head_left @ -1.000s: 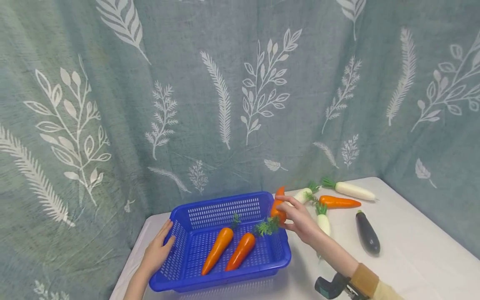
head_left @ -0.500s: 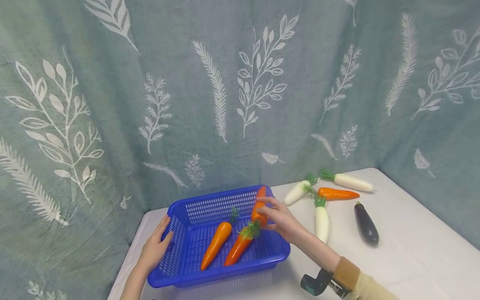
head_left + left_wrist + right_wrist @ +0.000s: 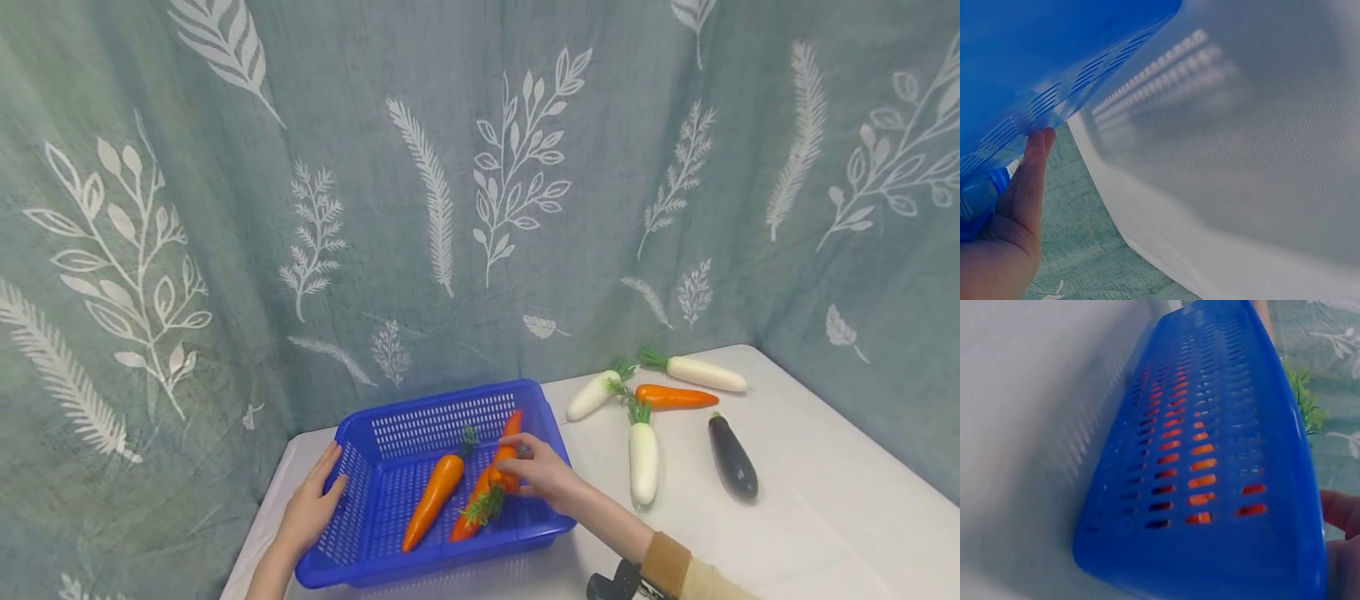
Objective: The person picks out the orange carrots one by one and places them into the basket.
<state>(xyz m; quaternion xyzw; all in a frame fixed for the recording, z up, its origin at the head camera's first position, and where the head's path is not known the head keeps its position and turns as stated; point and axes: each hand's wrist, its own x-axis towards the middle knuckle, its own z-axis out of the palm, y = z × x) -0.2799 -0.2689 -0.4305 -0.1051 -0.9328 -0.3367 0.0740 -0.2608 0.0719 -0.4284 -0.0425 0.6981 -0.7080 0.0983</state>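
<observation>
A blue plastic basket (image 3: 442, 401) with slotted walls stands on the white table. My left hand (image 3: 309, 510) rests against its left side, fingers extended along the wall; in the left wrist view those straight fingers (image 3: 1035, 162) touch the outer wall. Inside the basket, my right hand (image 3: 553, 478) holds a carrot (image 3: 510, 433) by its thick end, green top toward me. It hangs over another carrot (image 3: 460, 527), partly covering it. To the left lies a third carrot (image 3: 433, 502). In the right wrist view the basket wall (image 3: 1210, 556) hides most of the held carrot.
Right of the basket lie white radishes (image 3: 643, 462) with green tops, one more carrot (image 3: 678, 397) and a dark eggplant (image 3: 733, 458). A green curtain (image 3: 480, 208) with white leaf prints hangs behind the table (image 3: 810, 517).
My right hand has carried the carrot from the basket's right rim leftward and down into the basket, above the other carrots. My left hand has stayed at the left side.
</observation>
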